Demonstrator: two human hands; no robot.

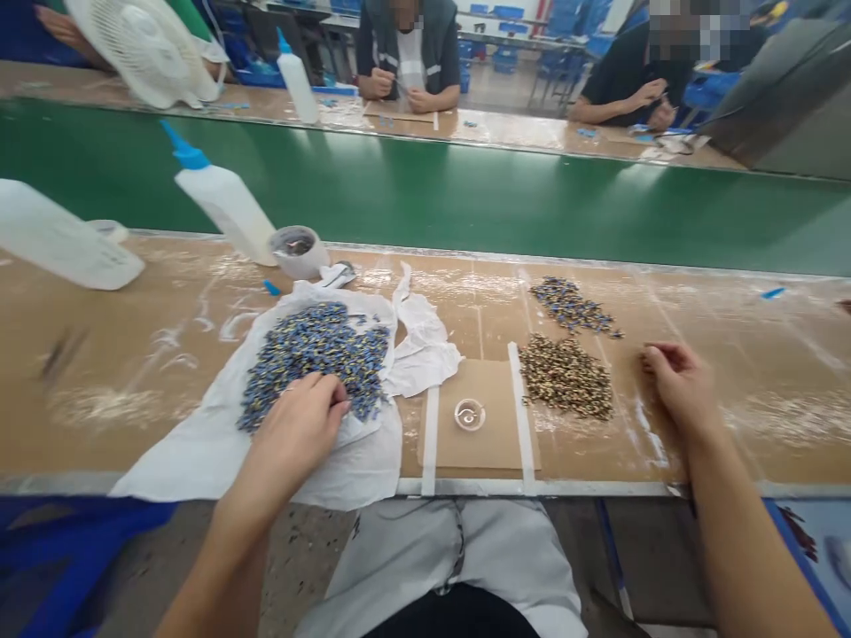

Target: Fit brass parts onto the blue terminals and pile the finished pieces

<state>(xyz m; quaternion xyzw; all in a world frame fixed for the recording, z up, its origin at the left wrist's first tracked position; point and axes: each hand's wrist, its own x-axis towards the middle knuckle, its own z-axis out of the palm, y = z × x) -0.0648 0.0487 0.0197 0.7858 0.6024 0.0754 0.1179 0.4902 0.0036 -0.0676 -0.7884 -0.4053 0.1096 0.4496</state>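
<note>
My left hand [302, 421] rests at the lower edge of a heap of small blue and yellow pieces [319, 346] on a white cloth [192, 452]. Its fingers are curled together, and what they hold, if anything, is hidden. Over the table at the right, my right hand [682, 381] has its fingertips pressed together; anything between them is too small to tell. Left of it lie a pile of gold and dark pieces [568, 377] and a smaller bluish pile [575, 306]. A small clear round dish [470, 415] sits on a taped cardboard square [485, 452].
Behind the cloth are a tape roll [299, 252] and a bottle with a blue nozzle [226, 204]. Another white bottle [66, 239] lies at the left. A green belt [465, 195] crosses beyond the table. People work across it, near a white fan [150, 49].
</note>
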